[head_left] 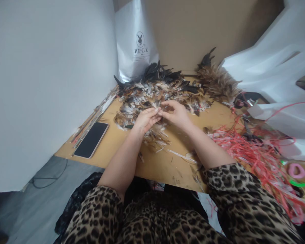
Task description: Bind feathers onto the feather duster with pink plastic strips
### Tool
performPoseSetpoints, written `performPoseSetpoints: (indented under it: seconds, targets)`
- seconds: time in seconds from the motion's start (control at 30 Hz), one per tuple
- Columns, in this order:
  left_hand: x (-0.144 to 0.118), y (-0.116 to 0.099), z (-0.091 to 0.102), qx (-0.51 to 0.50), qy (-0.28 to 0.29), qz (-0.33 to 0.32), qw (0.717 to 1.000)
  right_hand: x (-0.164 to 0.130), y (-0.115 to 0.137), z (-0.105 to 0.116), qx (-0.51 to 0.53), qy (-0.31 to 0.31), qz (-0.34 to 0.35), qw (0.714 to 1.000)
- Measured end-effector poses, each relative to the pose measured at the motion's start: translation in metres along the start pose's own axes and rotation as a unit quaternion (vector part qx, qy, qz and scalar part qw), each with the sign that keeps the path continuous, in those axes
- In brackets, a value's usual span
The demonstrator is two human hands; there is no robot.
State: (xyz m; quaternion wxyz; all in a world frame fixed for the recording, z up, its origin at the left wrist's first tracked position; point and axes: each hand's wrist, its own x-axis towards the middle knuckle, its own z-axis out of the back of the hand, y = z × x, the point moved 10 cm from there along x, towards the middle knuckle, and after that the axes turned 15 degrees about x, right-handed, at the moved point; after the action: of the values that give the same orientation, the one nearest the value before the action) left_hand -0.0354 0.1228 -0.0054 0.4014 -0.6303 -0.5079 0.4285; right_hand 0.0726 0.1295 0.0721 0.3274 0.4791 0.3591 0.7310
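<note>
My left hand [146, 120] and my right hand [177, 114] meet over the middle of the table. Their thumbs and forefingers are pinched together, fingertips almost touching. A small pale feather [156, 104] shows at the pinched tips; its lower end is hidden by the fingers. Behind and beneath the hands spreads a heap of brown, white and black feathers [134, 105]. More loose brown feathers [156, 134] lie just below my hands, partly covered by them.
A phone [91, 139] lies at the left, beside thin sticks [98, 113] along the wall. Behind stands a silver bag [137, 40]. Brown feathers [218, 83] are bunched at back right, near white plastic bags [264, 64]. Red plastic strings [249, 152] and scissors [249, 132] lie right.
</note>
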Motion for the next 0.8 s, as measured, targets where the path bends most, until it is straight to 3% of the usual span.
performPoseSetpoints:
  seconds: [0.07, 0.17, 0.4, 0.5, 0.6, 0.7, 0.8]
  targets:
    - [0.000, 0.002, -0.001, -0.026, 0.013, 0.012, 1.000, -0.003, 0.015, -0.005, -0.116, 0.023, 0.056, 0.991]
    - [-0.001, 0.005, -0.008, -0.038, 0.041, 0.022, 0.998, -0.007, 0.021, -0.013, -0.234, 0.043, 0.077, 0.968]
    - [-0.002, 0.010, -0.016, -0.019, 0.054, 0.025, 0.998, -0.005, 0.012, -0.010, -0.288, 0.019, 0.060, 0.956]
    - [-0.001, 0.007, -0.011, -0.009, 0.042, 0.015, 0.999, -0.002, 0.011, -0.006, -0.210, 0.028, 0.038, 0.977]
    - [0.000, 0.001, -0.006, 0.000, 0.029, -0.003, 1.000, 0.000, -0.001, -0.004, -0.019, 0.055, -0.044, 0.997]
    - [-0.002, -0.003, -0.008, 0.043, 0.044, -0.022, 0.998, 0.000, -0.016, 0.001, 0.146, 0.026, -0.124, 0.981]
    - [-0.005, -0.005, -0.016, 0.095, 0.075, -0.037, 0.992, -0.001, -0.026, 0.003, 0.216, -0.003, -0.153, 0.964]
